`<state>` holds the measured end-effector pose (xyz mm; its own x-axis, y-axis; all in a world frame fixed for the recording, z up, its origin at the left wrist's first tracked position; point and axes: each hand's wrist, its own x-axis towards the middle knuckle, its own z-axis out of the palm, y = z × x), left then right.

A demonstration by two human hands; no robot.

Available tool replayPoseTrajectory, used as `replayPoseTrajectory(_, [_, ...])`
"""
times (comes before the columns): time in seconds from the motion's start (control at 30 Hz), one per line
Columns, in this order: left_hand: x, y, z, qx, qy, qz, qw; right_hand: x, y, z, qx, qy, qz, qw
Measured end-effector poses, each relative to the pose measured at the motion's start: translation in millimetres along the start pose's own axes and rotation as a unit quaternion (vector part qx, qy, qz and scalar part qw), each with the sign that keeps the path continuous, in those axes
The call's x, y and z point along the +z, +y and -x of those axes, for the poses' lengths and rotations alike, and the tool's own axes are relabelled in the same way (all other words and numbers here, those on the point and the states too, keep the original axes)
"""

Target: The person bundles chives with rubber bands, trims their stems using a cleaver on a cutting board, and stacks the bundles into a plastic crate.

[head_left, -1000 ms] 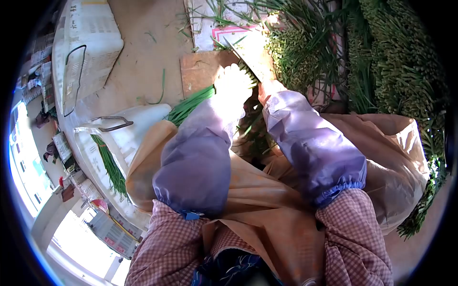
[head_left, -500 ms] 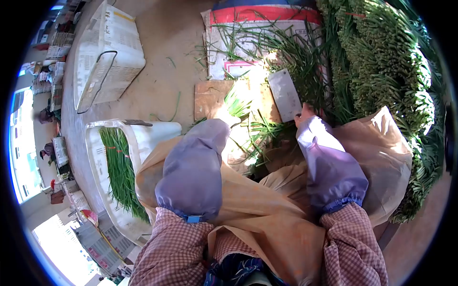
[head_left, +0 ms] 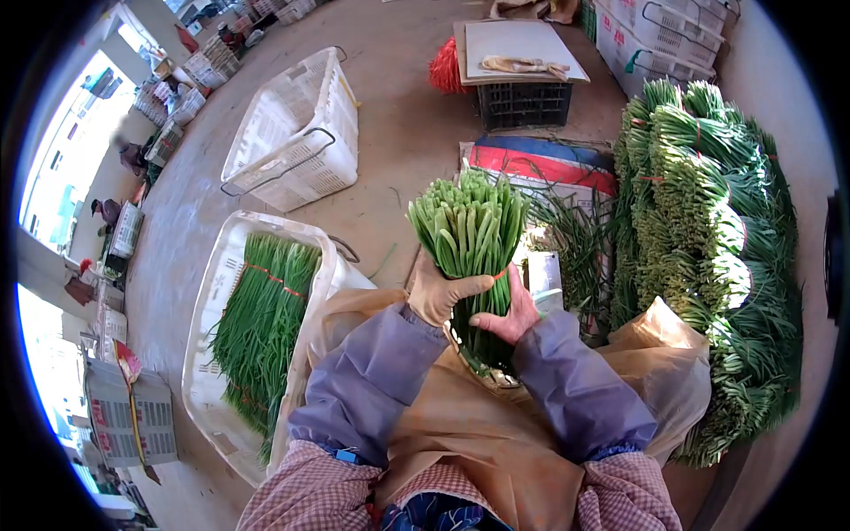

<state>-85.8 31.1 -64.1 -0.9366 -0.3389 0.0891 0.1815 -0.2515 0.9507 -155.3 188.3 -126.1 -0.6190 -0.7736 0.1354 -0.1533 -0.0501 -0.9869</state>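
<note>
Upright in front of me is a thick bundle of garlic chives (head_left: pixel 469 226), pale cut ends on top, with a red band partly showing near my fingers. My gloved left hand (head_left: pixel 436 294) wraps its left side, thumb across the front. From the right, my bare right hand (head_left: pixel 513 311) grips the same bundle, thumb and fingers around it. The bundle's lower part drops between my forearms and is partly hidden. Just right of my right hand lies a cleaver (head_left: pixel 544 273) with a broad grey blade. Loose green trimmings (head_left: pixel 571 243) are scattered behind it.
At left, a white crate (head_left: pixel 197 354) holds banded chives (head_left: pixel 266 327). Another white crate (head_left: pixel 301 142) stands beyond it. Banded bundles are piled high (head_left: pixel 708 230) at right. Farther off are a board-topped black crate (head_left: pixel 524 104), red ties (head_left: pixel 447 66), stacked crates (head_left: pixel 655 40) and people.
My right hand has left the cleaver, which now lies down. Both hands have come together around the raised bundle. The view has tilted up, showing more of the room.
</note>
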Motion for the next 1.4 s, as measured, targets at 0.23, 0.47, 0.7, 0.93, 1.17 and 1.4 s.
replayPoseTrajectory(0.23, [-7,22,44,0.07,-0.006,-0.01,0.997,-21,42,78,0.06,-0.248,0.333,0.908])
replayPoseTrajectory(0.47, [-2,18,51,0.043,-0.013,0.023,0.999,-44,-121,44,-0.097,0.134,0.161,0.973])
replayPoseTrajectory(0.7, [11,14,56,0.041,-0.008,0.029,0.999,-2,-190,0,-0.305,0.08,0.408,0.857])
replayPoseTrajectory(0.93, [12,6,57,0.023,-0.021,0.126,0.991,7,-194,-2,-0.224,0.023,0.565,0.794])
replayPoseTrajectory(1.17, [8,4,57,-0.017,-0.029,-0.134,0.99,-32,-175,7,-0.163,0.189,0.201,0.947])
replayPoseTrajectory(1.4, [12,18,58,-0.009,-0.185,0.011,0.983,-98,-132,3,0.065,0.118,-0.062,0.989])
